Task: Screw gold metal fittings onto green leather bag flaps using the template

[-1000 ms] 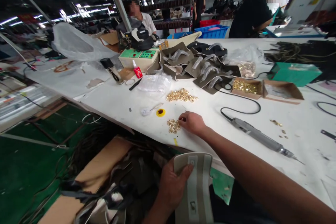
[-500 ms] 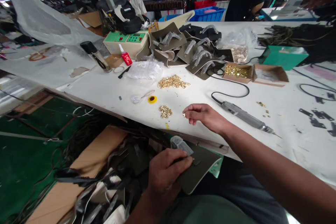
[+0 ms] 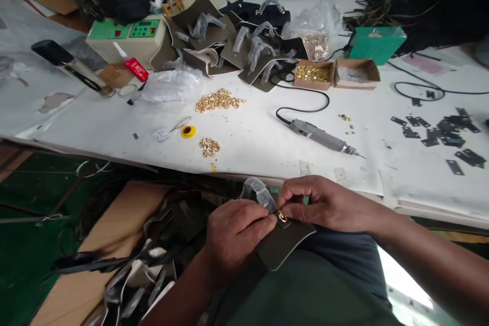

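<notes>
A dark olive leather piece (image 3: 280,249) with a light edge lies over my lap, below the table's front edge. My left hand (image 3: 239,226) is closed on it from the left, thumb and fingers pressed near a plastic-wrapped handle (image 3: 257,192). With thumb and forefinger, my right hand (image 3: 319,204) pinches a small gold metal ring-like fitting (image 3: 282,216) against the leather, close to my left fingertips. The fitting's exact shape is partly hidden by the fingers. On the table beyond lie a small pile of gold fittings (image 3: 209,147) and a larger pile (image 3: 219,100).
A grey electric screwdriver (image 3: 321,136) lies on the white table (image 3: 252,147), its cord running back. Behind are open cardboard boxes (image 3: 357,81), leather pieces (image 3: 233,46) and a green box (image 3: 376,45). Dark metal plates (image 3: 445,130) are at right, a yellow ring (image 3: 188,132) at left.
My right hand has come down from the table beside the small pile to the leather, bringing the gold fitting against it. My left hand keeps its hold. The view has tilted down and shifted right.
</notes>
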The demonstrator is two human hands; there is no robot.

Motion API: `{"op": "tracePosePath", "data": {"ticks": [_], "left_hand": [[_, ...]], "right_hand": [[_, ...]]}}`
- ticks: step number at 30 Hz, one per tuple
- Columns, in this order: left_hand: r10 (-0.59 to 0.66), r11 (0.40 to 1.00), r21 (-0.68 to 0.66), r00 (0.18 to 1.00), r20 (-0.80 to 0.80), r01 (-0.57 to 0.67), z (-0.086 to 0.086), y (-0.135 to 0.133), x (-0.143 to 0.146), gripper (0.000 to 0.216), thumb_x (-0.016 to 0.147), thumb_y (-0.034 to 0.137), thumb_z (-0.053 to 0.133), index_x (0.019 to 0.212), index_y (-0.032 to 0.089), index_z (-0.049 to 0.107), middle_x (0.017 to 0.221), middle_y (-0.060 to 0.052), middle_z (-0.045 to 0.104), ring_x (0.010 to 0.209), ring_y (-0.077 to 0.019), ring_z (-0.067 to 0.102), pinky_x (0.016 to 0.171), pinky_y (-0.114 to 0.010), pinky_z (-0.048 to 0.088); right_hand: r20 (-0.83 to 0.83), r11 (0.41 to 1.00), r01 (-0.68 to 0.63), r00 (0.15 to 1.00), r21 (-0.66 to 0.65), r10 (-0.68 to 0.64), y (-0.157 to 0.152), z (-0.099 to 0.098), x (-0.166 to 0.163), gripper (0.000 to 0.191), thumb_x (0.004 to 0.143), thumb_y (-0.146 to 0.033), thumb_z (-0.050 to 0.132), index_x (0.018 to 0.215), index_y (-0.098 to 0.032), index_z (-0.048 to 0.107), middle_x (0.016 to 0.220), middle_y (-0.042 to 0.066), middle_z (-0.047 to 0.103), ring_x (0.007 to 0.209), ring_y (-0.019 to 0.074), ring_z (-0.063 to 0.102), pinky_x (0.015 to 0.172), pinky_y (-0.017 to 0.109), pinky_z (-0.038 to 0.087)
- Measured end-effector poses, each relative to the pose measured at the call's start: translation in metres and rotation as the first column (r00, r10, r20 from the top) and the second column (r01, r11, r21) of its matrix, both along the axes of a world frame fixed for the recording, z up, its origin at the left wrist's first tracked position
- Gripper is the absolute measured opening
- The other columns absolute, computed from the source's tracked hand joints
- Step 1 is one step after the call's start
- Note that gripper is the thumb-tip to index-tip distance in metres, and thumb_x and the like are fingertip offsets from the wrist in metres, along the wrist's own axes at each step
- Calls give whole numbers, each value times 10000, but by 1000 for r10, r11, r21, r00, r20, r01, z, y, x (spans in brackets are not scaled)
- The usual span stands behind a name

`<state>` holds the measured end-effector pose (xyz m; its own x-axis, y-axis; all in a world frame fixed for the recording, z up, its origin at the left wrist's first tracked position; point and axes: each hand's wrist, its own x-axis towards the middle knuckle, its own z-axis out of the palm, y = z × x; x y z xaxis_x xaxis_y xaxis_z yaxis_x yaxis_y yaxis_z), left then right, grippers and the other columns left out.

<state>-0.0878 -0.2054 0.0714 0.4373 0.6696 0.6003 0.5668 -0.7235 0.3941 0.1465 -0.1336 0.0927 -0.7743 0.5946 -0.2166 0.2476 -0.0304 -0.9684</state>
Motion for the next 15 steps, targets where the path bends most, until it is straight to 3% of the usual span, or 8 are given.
{"op": "tracePosePath", "data": {"ticks": [8,15], "left_hand": [[-13,1000,-6,998,-58,13,-6,-3,15,198,812,114,772,992,191,745,866,-25,773,810,-175,704,761,-316,555],[-31,999,-8,996,-89,31,-2,-3,23,159,821,114,763,957,195,740,854,-20,774,796,-174,701,740,-313,540]], "right_hand": [[20,998,62,998,21,-62,-13,-5,22,261,941,-430,665,961,-182,744,880,17,680,780,136,591,685,232,457],[6,999,29,1000,42,-29,-13,-6,31,222,957,-377,643,955,-176,736,869,14,674,780,133,592,682,223,454]]}}
